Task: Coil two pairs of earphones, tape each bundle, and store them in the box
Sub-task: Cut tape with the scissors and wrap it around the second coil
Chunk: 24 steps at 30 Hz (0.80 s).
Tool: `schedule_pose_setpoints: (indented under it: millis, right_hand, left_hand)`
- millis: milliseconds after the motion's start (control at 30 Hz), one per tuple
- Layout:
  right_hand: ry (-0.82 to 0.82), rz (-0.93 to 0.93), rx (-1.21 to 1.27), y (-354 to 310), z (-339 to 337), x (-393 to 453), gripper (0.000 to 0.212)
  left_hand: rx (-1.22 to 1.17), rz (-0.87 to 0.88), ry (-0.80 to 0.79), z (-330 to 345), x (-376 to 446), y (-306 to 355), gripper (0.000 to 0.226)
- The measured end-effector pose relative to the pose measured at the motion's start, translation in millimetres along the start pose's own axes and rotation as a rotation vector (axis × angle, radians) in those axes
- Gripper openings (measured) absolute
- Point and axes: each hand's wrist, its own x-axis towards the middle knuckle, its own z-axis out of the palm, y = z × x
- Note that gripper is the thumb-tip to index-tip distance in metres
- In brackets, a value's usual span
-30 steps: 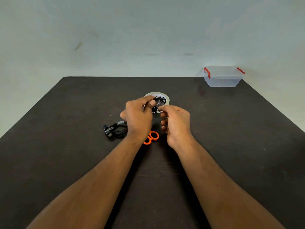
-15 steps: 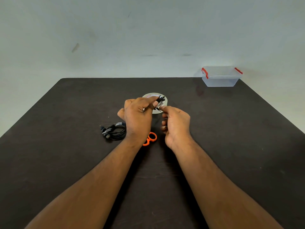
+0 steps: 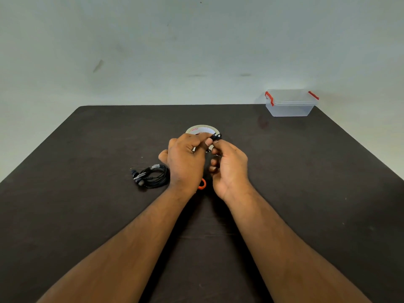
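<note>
Black earphone bundle (image 3: 216, 137) sits pinched between our left hand (image 3: 185, 159) and right hand (image 3: 229, 166), above the tape roll (image 3: 202, 129), presumably for taping. We note the other bundle (image 3: 152, 176) at nine o'clock and the box (image 3: 290, 103) at one o'clock.

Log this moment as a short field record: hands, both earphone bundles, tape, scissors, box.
left hand: pinches held earphones
right hand: pinches same bundle
held earphones: black, between the fingertips, above tape roll
second earphones: coiled, on table, left of hands
tape roll: flat, behind hands
scissors: orange handle visible, rest hidden
box: clear, lid on, far right corner
</note>
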Motion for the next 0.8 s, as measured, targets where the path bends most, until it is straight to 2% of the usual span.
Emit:
schedule_pose_setpoints:
  millis: [133,233,267,367,433,533,633,800]
  right_hand:
    - [-0.098,0.044,0.110,-2,-2,2,0.019]
    - [-0.174,0.035,0.128,-5,-5,5,0.019]
    - [-0.198,0.038,0.128,-5,-6,6,0.019]
    - [-0.257,0.061,0.125,-6,-8,6,0.016]
    - [-0.285,0.080,0.123,-6,-9,6,0.016]
    - [-0.314,0.105,0.112,-6,-10,6,0.019]
    - [-0.335,0.119,0.096,-6,-10,7,0.019]
    - [-0.307,0.132,0.038,-8,-11,7,0.016]
  left_hand:
    - [-0.422,-0.214,-0.160,-8,4,5,0.022]
    - [-0.583,-0.324,-0.235,-15,11,5,0.048]
    - [-0.607,-0.356,-0.251,-17,14,5,0.048]
    - [-0.600,-0.392,-0.267,-23,17,4,0.023]
    - [-0.561,-0.374,-0.273,-24,19,3,0.015]
    - [-0.500,-0.344,-0.327,-25,22,1,0.009]
    - [-0.483,-0.361,-0.385,-26,26,-3,0.013]
    - [-0.486,-0.371,-0.325,-29,24,-1,0.008]
